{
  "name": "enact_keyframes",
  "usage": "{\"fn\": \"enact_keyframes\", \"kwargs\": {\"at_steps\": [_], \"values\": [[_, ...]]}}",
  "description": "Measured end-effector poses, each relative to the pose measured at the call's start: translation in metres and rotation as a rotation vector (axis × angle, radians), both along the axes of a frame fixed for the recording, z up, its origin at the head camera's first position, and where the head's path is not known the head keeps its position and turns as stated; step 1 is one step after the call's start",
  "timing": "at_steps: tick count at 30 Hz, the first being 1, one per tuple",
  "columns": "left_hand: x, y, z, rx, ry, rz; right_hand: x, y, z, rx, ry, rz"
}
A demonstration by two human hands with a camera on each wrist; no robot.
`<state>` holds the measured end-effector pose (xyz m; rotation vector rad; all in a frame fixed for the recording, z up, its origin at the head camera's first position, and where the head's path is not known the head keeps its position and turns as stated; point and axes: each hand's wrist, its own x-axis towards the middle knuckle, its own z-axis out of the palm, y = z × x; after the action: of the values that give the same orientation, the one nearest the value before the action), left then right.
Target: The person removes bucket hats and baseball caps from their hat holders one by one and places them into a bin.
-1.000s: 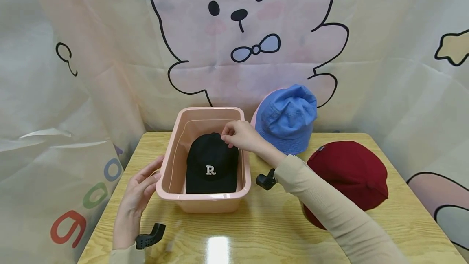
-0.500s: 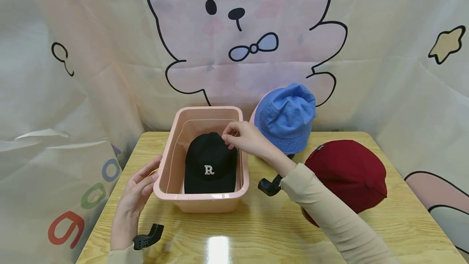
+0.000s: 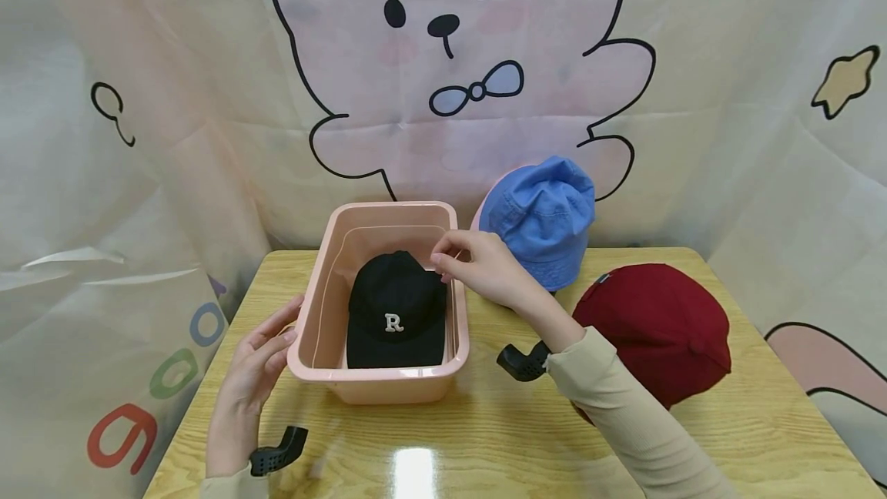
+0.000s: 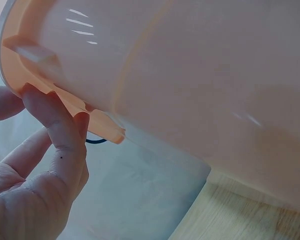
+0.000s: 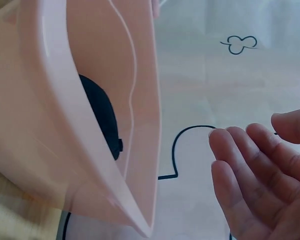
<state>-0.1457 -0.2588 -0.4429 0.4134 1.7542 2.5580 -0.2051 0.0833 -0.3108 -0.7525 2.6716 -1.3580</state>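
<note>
A black baseball cap [image 3: 393, 306] with a white letter R lies inside the pink plastic tub [image 3: 377, 373], brim toward the near side. At the tub's left rim my left hand [image 3: 255, 368] holds the lip with its fingertips, seen from below in the left wrist view at the tub's rim [image 4: 12, 62]. My right hand [image 3: 478, 264] hovers over the right rim, just right of the cap. Its fingers are loosely bent, with nothing between them in the right wrist view. Part of the cap [image 5: 101, 112] shows past the tub's wall there.
Behind and right of the tub, a blue bucket hat [image 3: 543, 222] stands with a pink edge behind it. A dark red cap [image 3: 654, 329] sits on the right of the wooden table [image 3: 360, 445], partly behind my right forearm. A printed cloth [image 3: 430, 145] hangs behind.
My right hand has drawn slightly to the right, away from the cap. The left hand stays at the tub's rim. The whole scene shifts a little left in view.
</note>
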Motion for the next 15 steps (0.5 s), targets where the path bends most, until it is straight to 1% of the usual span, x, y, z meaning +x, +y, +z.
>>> {"fn": "enact_keyframes", "kwargs": {"at_steps": [4,10,15], "values": [[0.000,-0.001,-0.001,-0.002,0.015,-0.008,0.005,0.002,0.002,0.002,0.033,-0.006],[0.001,-0.001,-0.002,-0.007,0.017,-0.008,0.016,0.005,0.006,-0.019,0.052,-0.013],[0.000,0.000,-0.001,-0.004,0.012,-0.006,0.024,0.010,0.009,-0.027,0.097,-0.034]]}}
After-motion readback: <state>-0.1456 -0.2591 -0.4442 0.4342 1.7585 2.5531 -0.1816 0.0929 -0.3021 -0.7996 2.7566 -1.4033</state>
